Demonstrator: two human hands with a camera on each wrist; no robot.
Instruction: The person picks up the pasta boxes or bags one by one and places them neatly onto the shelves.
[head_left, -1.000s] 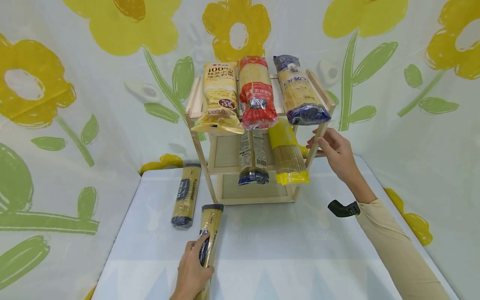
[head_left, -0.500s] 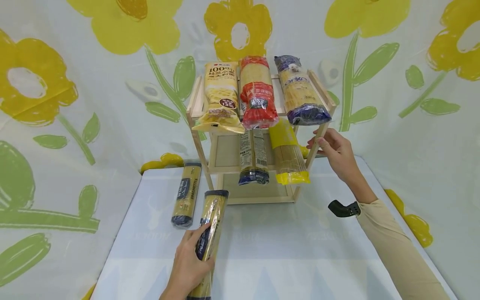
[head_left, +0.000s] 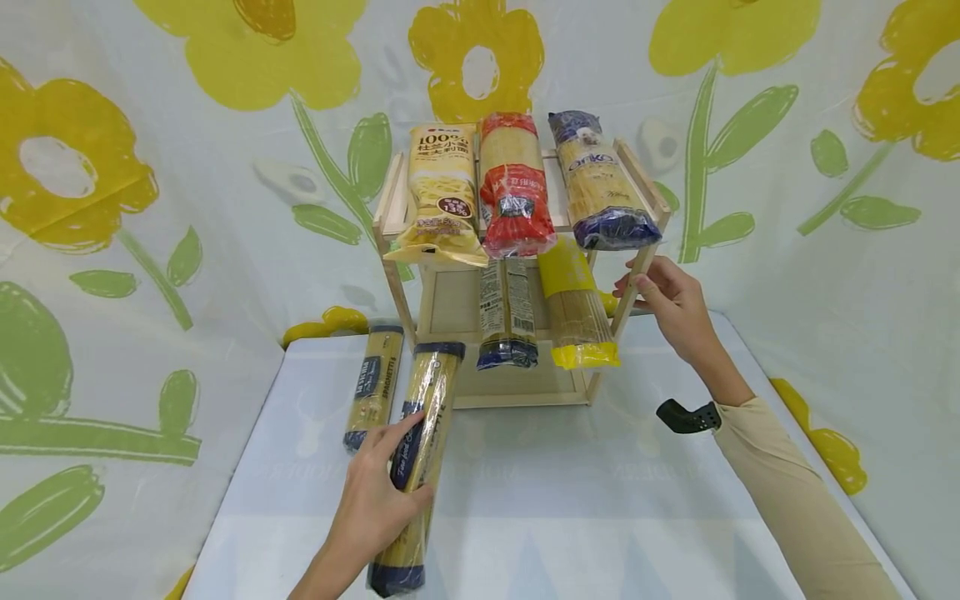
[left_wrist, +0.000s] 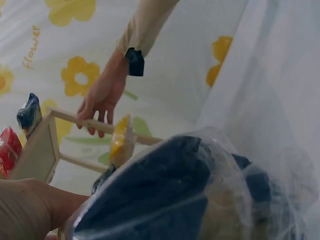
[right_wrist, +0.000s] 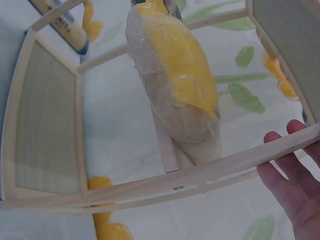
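My left hand (head_left: 375,492) grips a long clear-wrapped pack of spaghetti (head_left: 437,408) with dark blue ends. The pack is raised off the table, tilted, its far end overlapping the rack's lower left front in the head view. In the left wrist view its dark blue end (left_wrist: 155,185) fills the foreground. My right hand (head_left: 671,304) holds the right upright of a three-level wooden rack (head_left: 517,403). The right wrist view shows fingertips (right_wrist: 272,136) hooked over that wooden bar (right_wrist: 225,170).
A second spaghetti pack (head_left: 381,375) lies on the table left of the rack. On the top shelf sit a cream pasta bag (head_left: 442,183), a red one (head_left: 513,183) and a blue-ended one (head_left: 600,179). The middle shelf bears a dark-ended pack (head_left: 507,312) and a yellow-ended pack (head_left: 577,317).
My left hand has lifted the spaghetti pack from the table and brought it forward towards the rack's left side. My right hand has stayed on the upright.
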